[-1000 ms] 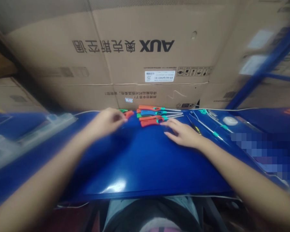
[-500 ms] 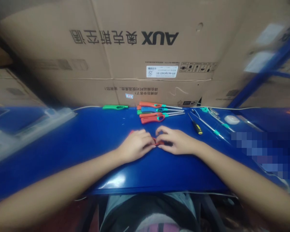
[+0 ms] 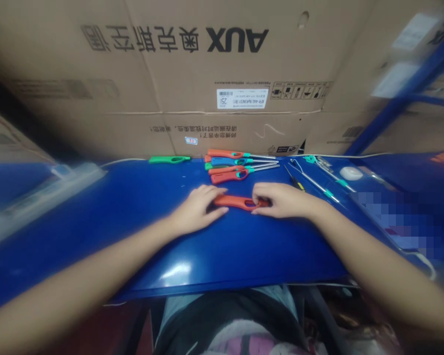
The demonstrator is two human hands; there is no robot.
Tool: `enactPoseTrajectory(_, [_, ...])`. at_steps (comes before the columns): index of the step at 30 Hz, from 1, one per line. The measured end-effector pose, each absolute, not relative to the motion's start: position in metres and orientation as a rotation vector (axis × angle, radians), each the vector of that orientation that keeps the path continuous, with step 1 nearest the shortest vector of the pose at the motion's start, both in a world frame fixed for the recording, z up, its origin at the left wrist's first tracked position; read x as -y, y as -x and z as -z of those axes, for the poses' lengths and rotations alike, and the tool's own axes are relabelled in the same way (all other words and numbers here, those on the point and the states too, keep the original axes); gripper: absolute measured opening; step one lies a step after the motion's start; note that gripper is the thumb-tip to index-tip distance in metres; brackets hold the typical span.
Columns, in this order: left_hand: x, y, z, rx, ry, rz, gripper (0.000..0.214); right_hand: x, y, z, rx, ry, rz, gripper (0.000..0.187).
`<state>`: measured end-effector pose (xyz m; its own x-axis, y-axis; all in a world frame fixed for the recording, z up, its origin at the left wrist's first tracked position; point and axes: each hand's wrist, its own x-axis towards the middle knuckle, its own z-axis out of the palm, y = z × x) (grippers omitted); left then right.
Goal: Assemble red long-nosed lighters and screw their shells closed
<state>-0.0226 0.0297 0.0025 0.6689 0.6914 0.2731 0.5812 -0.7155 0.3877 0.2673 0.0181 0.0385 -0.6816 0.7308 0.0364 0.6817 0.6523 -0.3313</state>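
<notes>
Between my hands, low over the blue table point(image 3: 222, 251), lies a red lighter handle point(image 3: 235, 201) with an oval trigger opening. My left hand point(image 3: 199, 209) grips its left end between thumb and fingers. At the other end, beside the opening, the fingers of my right hand point(image 3: 277, 199) are closed on the handle. No metal barrel shows on this piece; its right tip is hidden by my fingers. Just behind it lie several long-barrelled lighters point(image 3: 227, 175) in red, orange, blue and green, their metal tubes pointing right.
A green lighter handle point(image 3: 163, 159) lies at the back left. Right of my hands are a screwdriver point(image 3: 299, 184), metal lighter rods point(image 3: 316, 182) with teal parts, and a white round object point(image 3: 351, 173). A large cardboard box point(image 3: 192, 98) stands behind. Clear plastic point(image 3: 52, 195) lies left.
My hands have moved apart, the left toward the handle's left end and the right farther right. More of the red handle now shows. The view has shifted slightly.
</notes>
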Motion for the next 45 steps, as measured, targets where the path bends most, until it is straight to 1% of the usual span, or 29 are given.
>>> enactPoseTrajectory(4, [-0.037, 0.025, 0.001, -1.022, -2.599, -0.606, 0.039, -0.018, -0.267, -0.04, 2.702, 1.2, -0.431, 0.024])
enactPoseTrajectory(8, [-0.039, 0.026, 0.003, -1.005, -2.584, -0.629, 0.04, -0.015, -0.264, -0.042, 2.712, 1.22, -0.396, 0.023])
enactPoseTrajectory(12, [-0.041, 0.026, 0.004, -0.978, -2.563, -0.66, 0.039, -0.015, -0.264, -0.042, 2.736, 1.192, -0.349, 0.027])
enactPoseTrajectory(15, [-0.041, 0.026, 0.003, -0.978, -2.562, -0.668, 0.04, -0.015, -0.264, -0.041, 2.711, 1.204, -0.271, 0.027])
enactPoseTrajectory(19, [-0.041, 0.025, 0.003, -1.013, -2.58, -0.664, 0.04, -0.015, -0.263, -0.043, 2.528, 1.412, -0.107, 0.027])
enactPoseTrajectory(24, [-0.042, 0.025, 0.004, -1.04, -2.573, -0.668, 0.039, -0.018, -0.266, -0.047, 2.305, 1.666, -0.228, 0.024])
enactPoseTrajectory(30, [-0.041, 0.025, 0.004, -1.055, -2.553, -0.67, 0.039, -0.022, -0.27, -0.048, 2.243, 1.762, -0.198, 0.021])
enactPoseTrajectory(34, [-0.041, 0.025, 0.004, -1.091, -2.547, -0.695, 0.037, -0.022, -0.274, -0.05, 2.169, 1.711, -0.234, 0.031])
enactPoseTrajectory(37, [-0.041, 0.025, 0.005, -1.121, -2.546, -0.706, 0.034, -0.02, -0.276, -0.052, 2.304, 1.482, -0.449, 0.035])
enactPoseTrajectory(40, [-0.041, 0.025, 0.004, -1.126, -2.539, -0.704, 0.033, -0.016, -0.272, -0.05, 2.552, 1.257, -0.657, 0.034])
enactPoseTrajectory(42, [-0.041, 0.025, 0.004, -1.131, -2.531, -0.695, 0.033, -0.013, -0.266, -0.047, 2.661, 1.232, -0.629, 0.034])
enactPoseTrajectory(45, [-0.04, 0.024, 0.003, -1.136, -2.539, -0.686, 0.034, -0.011, -0.259, -0.043, 2.738, 1.286, -0.496, 0.038])
